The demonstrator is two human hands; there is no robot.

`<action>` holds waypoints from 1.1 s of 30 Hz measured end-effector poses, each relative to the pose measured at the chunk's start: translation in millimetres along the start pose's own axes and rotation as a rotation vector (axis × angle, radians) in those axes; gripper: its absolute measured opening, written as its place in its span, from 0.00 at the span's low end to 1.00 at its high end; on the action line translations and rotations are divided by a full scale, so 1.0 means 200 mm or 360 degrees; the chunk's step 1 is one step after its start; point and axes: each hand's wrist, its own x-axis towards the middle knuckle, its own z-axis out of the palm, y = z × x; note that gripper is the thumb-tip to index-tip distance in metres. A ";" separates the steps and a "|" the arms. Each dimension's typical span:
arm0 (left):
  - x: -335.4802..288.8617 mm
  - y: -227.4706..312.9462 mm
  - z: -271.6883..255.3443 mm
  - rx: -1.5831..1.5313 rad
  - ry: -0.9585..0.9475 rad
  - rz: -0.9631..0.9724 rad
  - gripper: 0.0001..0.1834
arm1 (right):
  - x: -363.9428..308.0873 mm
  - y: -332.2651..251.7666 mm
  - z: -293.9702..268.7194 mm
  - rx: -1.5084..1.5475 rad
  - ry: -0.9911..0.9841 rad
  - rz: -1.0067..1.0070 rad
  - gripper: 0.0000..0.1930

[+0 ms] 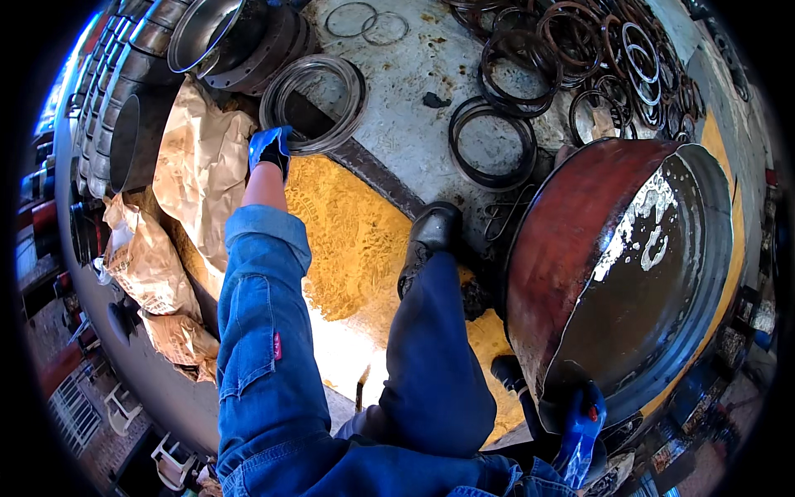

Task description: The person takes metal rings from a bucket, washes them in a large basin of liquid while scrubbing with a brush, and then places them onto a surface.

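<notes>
My left hand (270, 151), in a blue glove with the jean sleeve rolled up, reaches far forward. It is closed at the near edge of a stack of thin metal rings (357, 112); its fingertips are partly hidden. By the lower right, my right hand (583, 427), also blue-gloved, is closed at the near rim of a wide red metal drum section (557, 248). A small red spot shows on that glove, and I cannot make out what it is. The drum section leans with its open side to the right, its dark inside patched with white shine.
Crumpled brown paper (203, 153) lies at left beside stacked metal cylinders (149, 37). Dark rings (520, 74) cover the floor at the far right. A dark metal bar (377, 176) edges the yellow floor (339, 240). My boot (435, 228) stands near the middle.
</notes>
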 end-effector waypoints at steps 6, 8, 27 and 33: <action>-0.13 0.12 -0.09 -0.0248 -0.0169 -0.0016 0.19 | 0.00 0.05 0.02 -0.0001 0.0078 -0.0048 0.14; -0.15 0.12 -0.10 -0.0319 -0.0159 -0.0054 0.19 | 0.00 0.04 0.03 0.0067 0.0087 -0.0086 0.14; -0.17 0.18 -0.06 -0.0174 -0.0053 -0.0110 0.18 | -0.04 -0.05 0.02 0.0053 0.0137 0.0004 0.15; 0.01 0.02 -0.15 0.0028 -0.0094 0.0066 0.21 | 0.00 0.03 0.03 -0.0074 0.0140 -0.0146 0.16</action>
